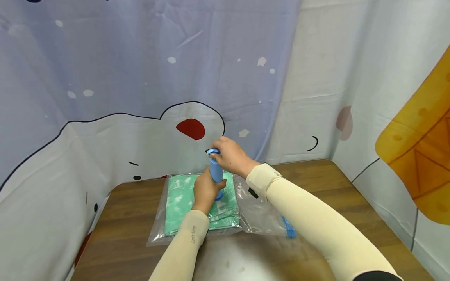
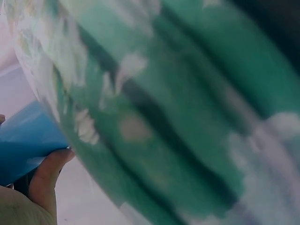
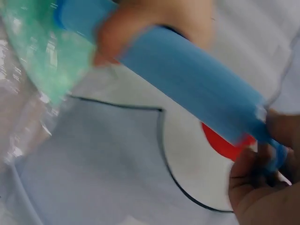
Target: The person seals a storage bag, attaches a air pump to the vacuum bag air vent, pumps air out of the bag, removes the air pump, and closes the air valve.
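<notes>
A blue hand pump (image 1: 216, 171) stands nearly upright on a clear plastic storage bag (image 1: 261, 216). Inside the bag lies folded green cloth (image 1: 181, 197) with white patterns. My left hand (image 1: 204, 192) grips the lower part of the pump's barrel, thumb across its side. Up at the top, my right hand (image 1: 233, 157) holds the pump's handle, its fingers curled around it in the right wrist view. The pump's barrel (image 3: 187, 79) shows between both hands there. In the left wrist view the green cloth (image 2: 154, 122) fills most of the picture, with the blue barrel (image 2: 28, 136) at the left edge.
The bag lies on a brown wooden table (image 1: 133, 218). A blue strip (image 1: 289, 227) runs along the bag's right end, partly behind my right sleeve. Behind the table hangs a printed curtain (image 1: 140, 78), which also covers the right side.
</notes>
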Available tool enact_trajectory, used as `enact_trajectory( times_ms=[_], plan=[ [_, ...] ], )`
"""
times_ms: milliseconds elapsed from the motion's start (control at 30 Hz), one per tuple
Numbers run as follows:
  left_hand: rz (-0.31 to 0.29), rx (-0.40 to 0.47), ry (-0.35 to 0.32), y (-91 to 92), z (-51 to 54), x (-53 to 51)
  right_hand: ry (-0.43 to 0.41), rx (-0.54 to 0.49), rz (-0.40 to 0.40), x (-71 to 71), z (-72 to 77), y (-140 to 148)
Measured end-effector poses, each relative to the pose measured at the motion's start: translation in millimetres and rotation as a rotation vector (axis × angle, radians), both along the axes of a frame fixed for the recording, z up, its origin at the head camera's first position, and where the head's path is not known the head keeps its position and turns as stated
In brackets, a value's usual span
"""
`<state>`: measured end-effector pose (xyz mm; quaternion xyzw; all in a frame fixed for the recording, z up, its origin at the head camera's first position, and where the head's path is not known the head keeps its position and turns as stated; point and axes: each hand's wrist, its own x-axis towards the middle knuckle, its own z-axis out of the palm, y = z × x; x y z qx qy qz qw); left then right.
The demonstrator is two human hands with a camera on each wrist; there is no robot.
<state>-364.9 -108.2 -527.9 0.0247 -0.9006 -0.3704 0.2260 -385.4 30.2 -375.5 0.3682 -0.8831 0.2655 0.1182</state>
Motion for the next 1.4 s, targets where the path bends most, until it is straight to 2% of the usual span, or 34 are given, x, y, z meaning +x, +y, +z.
enact_trajectory(
  times_ms=[200,300,367,467,767,833,900,1000,1133,1233,1400],
  plan=[
    [-0.015,-0.014,0.002,2.3,-4.2,3.5,-0.015,-0.061,-0.013,4.7,-19.5,1],
    [-0.014,-0.002,-0.001,3.2,-7.8,5.7,-0.01,-0.05,-0.008,5.7,-19.3,2],
    [-0.016,0.009,0.008,3.7,-9.1,5.2,-0.01,-0.044,-0.005,5.1,-13.2,3],
    [-0.014,0.021,0.016,4.3,-9.9,2.7,-0.008,-0.035,-0.016,4.2,7.4,6],
    [0.03,0.012,-0.026,4.7,-8.5,-6.6,0.065,-0.077,-0.075,9.4,99.5,11],
    [0.037,0.009,-0.026,4.1,-7.9,-7.4,0.082,-0.102,-0.076,12.1,110.8,11],
    [0.041,0.009,-0.022,3.0,-6.7,-7.1,0.106,-0.123,-0.074,14.2,114.5,11],
    [0.042,0.01,-0.019,2.3,-5.1,-6.9,0.122,-0.139,-0.078,13.8,108.1,11],
    [0.032,0.014,-0.021,3.0,-4.7,-8.0,0.09,-0.11,-0.081,7.4,86.6,9],
    [0.026,0.019,-0.015,3.9,-5.0,-6.7,0.032,-0.055,-0.071,2.4,59.5,6],
    [0.011,0.005,-0.001,7.8,-5.3,-0.1,-0.059,-0.023,-0.065,4.9,4.9,5]
  ],
)
